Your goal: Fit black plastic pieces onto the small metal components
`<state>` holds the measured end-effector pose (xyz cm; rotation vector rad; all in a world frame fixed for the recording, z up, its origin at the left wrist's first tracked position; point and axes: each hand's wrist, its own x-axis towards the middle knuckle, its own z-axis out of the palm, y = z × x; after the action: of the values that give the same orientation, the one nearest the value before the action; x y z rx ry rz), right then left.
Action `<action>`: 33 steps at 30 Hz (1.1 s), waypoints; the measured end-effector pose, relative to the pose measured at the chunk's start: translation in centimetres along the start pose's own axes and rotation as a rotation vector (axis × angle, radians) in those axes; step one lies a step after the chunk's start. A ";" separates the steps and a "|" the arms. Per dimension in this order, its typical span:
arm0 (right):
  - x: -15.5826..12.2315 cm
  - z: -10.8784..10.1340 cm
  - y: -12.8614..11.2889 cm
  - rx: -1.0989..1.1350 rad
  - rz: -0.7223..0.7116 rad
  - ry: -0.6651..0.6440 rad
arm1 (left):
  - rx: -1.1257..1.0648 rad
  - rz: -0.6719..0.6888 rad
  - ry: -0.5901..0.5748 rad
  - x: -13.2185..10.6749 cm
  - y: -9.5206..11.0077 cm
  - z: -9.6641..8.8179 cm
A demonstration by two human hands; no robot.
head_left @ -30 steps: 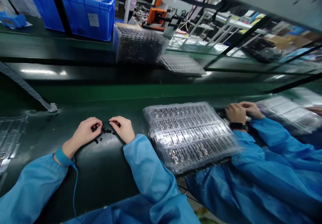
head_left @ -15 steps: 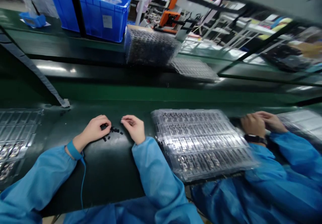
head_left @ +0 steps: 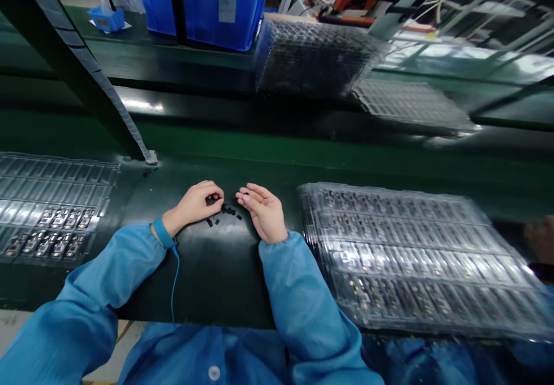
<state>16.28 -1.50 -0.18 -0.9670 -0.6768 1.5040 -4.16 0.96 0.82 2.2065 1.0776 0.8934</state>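
A small heap of tiny black parts (head_left: 225, 212) lies on the dark green bench between my two hands. My left hand (head_left: 197, 202) rests at its left side with the fingers curled and pinched on one or more of the black parts. My right hand (head_left: 264, 212) lies at the right of the heap, palm turned partly up, fingers loosely stretched and apart, nothing visible in it. Both arms wear blue sleeves; a blue wrist strap with a cord (head_left: 163, 233) sits on my left wrist.
A stack of clear trays with small parts (head_left: 415, 252) lies right of my hands. Another clear tray (head_left: 47, 212) lies at the left. Beyond the bench are a tray stack (head_left: 311, 56), a flat tray (head_left: 411, 105), a blue crate (head_left: 225, 4). A co-worker's hand (head_left: 541, 238) shows far right.
The view has swung left and down, so the co-worker has slid nearly out of sight. My right hand has opened and turned palm up; my left hand stays pinched at the heap.
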 end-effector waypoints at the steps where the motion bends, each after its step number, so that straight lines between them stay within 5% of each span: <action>1: 0.0 0.1 0.1 -0.009 0.003 -0.006 | 0.003 0.008 0.023 0.0 0.0 0.0; 6: -0.3 1.1 0.2 -0.138 -0.034 -0.051 | 0.042 0.099 0.154 -0.2 0.4 0.1; 13: -0.2 2.4 0.3 -0.360 -0.094 -0.077 | 0.205 0.236 0.165 -0.2 0.0 0.3; 25: -0.2 3.0 0.8 -0.203 -0.075 -0.018 | 0.187 0.181 0.179 -0.4 0.1 0.1; 33: -0.5 2.9 0.3 -0.241 -0.018 -0.039 | 0.179 0.276 0.223 -0.8 -0.5 0.5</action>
<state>13.64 -1.68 1.11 -1.1116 -0.9078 1.4512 -4.42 0.46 -0.11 2.4921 0.9993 1.2287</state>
